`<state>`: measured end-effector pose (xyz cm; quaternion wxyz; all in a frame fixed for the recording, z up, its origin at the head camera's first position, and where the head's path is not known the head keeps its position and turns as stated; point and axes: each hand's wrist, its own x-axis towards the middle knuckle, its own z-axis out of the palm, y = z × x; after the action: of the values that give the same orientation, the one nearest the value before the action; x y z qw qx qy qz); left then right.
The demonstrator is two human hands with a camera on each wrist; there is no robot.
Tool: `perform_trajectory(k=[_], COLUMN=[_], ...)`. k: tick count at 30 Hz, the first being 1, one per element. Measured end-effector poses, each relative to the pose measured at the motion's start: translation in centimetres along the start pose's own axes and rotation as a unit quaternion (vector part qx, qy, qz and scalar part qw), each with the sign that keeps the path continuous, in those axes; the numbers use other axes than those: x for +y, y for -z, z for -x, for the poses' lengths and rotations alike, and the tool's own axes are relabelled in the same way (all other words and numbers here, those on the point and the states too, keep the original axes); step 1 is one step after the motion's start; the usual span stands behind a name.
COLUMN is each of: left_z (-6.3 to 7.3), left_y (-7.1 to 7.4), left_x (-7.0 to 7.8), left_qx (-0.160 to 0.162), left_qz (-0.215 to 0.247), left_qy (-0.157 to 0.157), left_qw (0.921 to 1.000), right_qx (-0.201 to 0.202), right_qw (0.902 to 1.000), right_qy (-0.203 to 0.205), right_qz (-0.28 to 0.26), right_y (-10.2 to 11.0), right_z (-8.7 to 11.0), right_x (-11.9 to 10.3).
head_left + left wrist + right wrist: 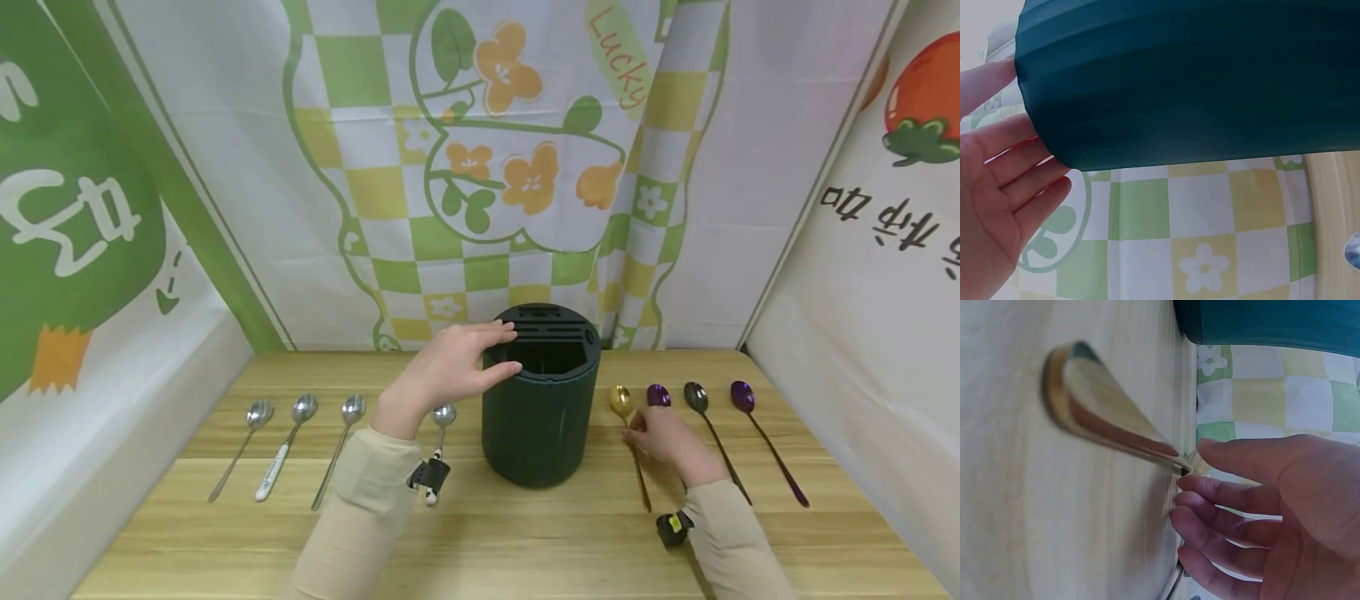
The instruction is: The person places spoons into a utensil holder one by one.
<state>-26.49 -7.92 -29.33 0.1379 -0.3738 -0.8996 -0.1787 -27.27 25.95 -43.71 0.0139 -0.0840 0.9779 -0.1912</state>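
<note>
A dark green utensil holder (538, 417) with a slotted lid stands upright on the table. My left hand (450, 362) reaches to its top left rim, thumb and fingers spread and fairly straight; in the left wrist view the fingertips (1050, 169) lie at the holder's edge. To the right of the holder, my right hand (667, 437) pinches the handle of a gold spoon (621, 400) between thumb and index finger. The spoon's handle end (1104, 400) points toward the camera in the right wrist view. A purple spoon (658, 395) is partly hidden beneath that hand.
Right of my right hand lie a black spoon (696, 396) and another purple spoon (743, 396). Several silver spoons are on the left, one with a white handle (272, 472), one (444, 414) partly behind my left wrist. Patterned cloth (480, 271) hangs behind the wooden table (525, 542).
</note>
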Motion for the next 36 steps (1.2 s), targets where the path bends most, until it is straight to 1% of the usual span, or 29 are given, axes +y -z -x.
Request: perform_trajectory(k=[3, 7, 12, 15, 23, 30, 36], left_z=[0.0, 0.1, 0.1, 0.1, 0.1, 0.0, 0.0], left_y=[-0.1, -0.4, -0.7, -0.7, -0.5, -0.3, -0.3], left_x=[-0.2, -0.4, -0.5, -0.5, -0.3, -0.2, -0.3], left_qx=[0.006, 0.014, 0.017, 0.017, 0.013, 0.012, 0.012], left_qz=[0.003, 0.011, 0.025, 0.025, 0.022, 0.023, 0.024], left_qy=[-0.002, -0.002, 0.002, 0.004, 0.006, 0.008, 0.01], left_qw=[1.0, 0.9998, 0.9996, 0.9995, 0.9997, 0.9996, 0.9996], right_qx=[0.001, 0.007, 0.011, 0.01, -0.009, -0.008, -0.005], right_qw=[0.9999, 0.9998, 0.9996, 0.9994, 0.9975, 0.9973, 0.9967], right_qy=[-0.011, -0.017, -0.023, -0.03, -0.071, -0.072, -0.079], right_qz=[-0.003, -0.008, -0.008, -0.01, -0.007, -0.003, -0.014], right_y=[-0.2, -0.3, -0.1, 0.0, 0.0, 0.0, -0.1], right_z=[-0.2, -0.4, -0.2, -0.3, -1.0, -1.4, -1.7], right_x=[0.1, 0.2, 0.0, -0.1, 0.0, -0.1, 0.0])
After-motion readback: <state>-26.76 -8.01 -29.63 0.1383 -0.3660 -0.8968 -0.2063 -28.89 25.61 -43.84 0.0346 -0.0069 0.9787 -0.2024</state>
